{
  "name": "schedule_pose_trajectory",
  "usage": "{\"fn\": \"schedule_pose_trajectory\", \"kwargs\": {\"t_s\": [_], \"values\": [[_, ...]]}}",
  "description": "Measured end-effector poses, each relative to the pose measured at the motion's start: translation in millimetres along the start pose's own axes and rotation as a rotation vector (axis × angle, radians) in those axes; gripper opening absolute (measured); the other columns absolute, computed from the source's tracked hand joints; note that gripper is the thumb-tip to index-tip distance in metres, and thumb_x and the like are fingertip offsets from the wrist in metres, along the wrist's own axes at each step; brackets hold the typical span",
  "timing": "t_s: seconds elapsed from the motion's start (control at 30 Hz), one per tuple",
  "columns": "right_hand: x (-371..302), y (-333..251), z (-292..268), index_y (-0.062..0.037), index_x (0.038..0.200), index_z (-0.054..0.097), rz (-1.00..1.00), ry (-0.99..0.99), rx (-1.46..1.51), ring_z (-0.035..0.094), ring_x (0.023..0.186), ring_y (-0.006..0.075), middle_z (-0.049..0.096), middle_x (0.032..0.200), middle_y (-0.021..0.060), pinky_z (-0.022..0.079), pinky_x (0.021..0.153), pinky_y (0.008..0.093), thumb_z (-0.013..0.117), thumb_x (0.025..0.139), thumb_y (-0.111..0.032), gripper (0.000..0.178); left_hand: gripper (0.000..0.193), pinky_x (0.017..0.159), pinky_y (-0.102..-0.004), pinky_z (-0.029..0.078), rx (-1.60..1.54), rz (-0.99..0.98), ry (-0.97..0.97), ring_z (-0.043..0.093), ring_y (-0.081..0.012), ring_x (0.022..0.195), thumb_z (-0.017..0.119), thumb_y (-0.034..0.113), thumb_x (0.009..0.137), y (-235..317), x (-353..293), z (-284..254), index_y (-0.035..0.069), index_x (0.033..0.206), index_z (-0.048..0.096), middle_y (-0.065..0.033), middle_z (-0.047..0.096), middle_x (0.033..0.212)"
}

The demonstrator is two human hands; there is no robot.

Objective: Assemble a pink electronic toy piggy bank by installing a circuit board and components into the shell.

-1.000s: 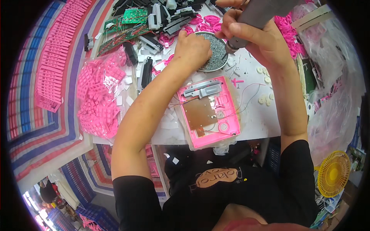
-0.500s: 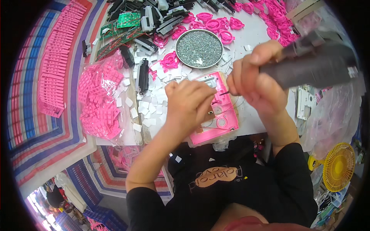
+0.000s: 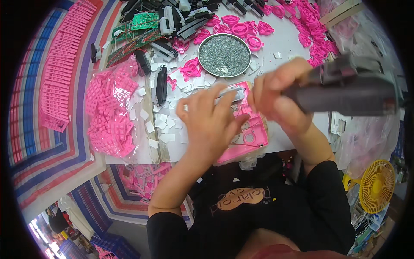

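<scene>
A pink plastic case (image 3: 258,134) lies open on the table in front of me, with round openings and small parts inside it. Over its left part my left hand (image 3: 209,118) is spread, fingers apart and slightly blurred, hiding much of the case. Close to those fingertips, a grey metallic part (image 3: 236,95) shows at the case's far end. My right hand (image 3: 280,97) grips a dark grey electric screwdriver (image 3: 345,96), held sideways above the case's right edge; its tip is hidden behind the fingers. Just beyond the case stands a round dish of small screws (image 3: 224,55).
White square pieces (image 3: 166,123) are scattered left of the case. Pink ring-shaped parts (image 3: 239,29), black mechanisms (image 3: 160,85) and green circuit boards (image 3: 144,20) crowd the far side. A bag of pink parts (image 3: 111,114) lies left; a yellow fan (image 3: 377,186) stands right.
My left hand's fingers have gone from bunched together to spread apart. The right hand and screwdriver have shifted slightly left and nearer to me; the bit seen earlier is now hidden.
</scene>
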State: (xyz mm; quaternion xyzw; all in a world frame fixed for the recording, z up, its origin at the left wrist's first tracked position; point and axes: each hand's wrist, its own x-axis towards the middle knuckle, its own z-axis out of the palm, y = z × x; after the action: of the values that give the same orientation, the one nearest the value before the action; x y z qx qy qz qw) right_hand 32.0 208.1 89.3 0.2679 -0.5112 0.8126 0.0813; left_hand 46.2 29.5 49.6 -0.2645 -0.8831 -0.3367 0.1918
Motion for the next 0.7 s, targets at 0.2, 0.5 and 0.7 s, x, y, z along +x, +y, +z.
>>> {"fn": "schedule_pose_trajectory", "kwargs": {"t_s": [0.2,0.5,0.7], "values": [[19.4,32.7,-20.2,-0.0012,0.106,0.055,0.091,0.091,-0.093,0.054,0.062,0.0093,0.059,0.076,0.0041,0.046,0.057,0.0263,0.065,0.09,0.001,0.019,0.019,0.099,-0.0453,0.025,0.125,0.034,-0.087,0.057,-0.0166,0.101,0.073,0.016,0.084,-23.3,-4.4,20.6,0.018,0.102,0.071,0.0075,0.066,0.1],[14.0,49.7,-13.7,-0.0022,0.095,0.053,0.068,0.043,-0.44,0.058,0.069,0.0127,0.06,0.083,0.008,0.049,0.065,0.0274,0.066,0.087,-0.001,0.015,0.02,0.096,-0.0464,0.029,0.099,0.037,-0.084,0.057,-0.0175,0.1,0.075,0.019,0.08,-26.7,-7.0,26.9,0.015,0.099,0.069,0.0037,0.063,0.099],[30.6,46.7,-30.0,-0.0046,0.11,0.06,0.395,-0.121,-0.266,0.057,0.089,0.0113,0.059,0.096,0.0006,0.047,0.079,0.0267,0.075,0.084,-0.012,0.031,0.043,0.101,-0.0535,0.031,0.032,-0.001,-0.224,0.059,-0.0267,0.105,0.078,0.025,0.079,-29.1,10.8,25.0,0.007,0.114,0.061,-0.009,0.062,0.107]]}}
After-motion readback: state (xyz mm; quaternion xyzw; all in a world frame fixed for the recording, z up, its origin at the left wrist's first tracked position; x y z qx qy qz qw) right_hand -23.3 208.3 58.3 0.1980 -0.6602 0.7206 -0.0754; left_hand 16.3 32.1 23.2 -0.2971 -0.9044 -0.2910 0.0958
